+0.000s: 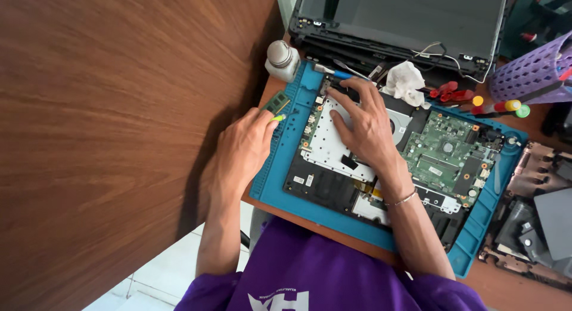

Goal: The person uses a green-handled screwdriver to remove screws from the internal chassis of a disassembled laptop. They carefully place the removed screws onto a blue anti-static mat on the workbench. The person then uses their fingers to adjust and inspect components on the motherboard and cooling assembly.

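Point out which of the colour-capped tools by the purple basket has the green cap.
It is the green-capped tool, farthest right of the row and closest to the purple basket. The two beside it carry yellow caps.

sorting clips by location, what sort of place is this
Most likely an electronics repair bench. An opened laptop base with its green circuit board bared lies on a blue work mat, and screwdrivers lie behind it beside a detached screen.
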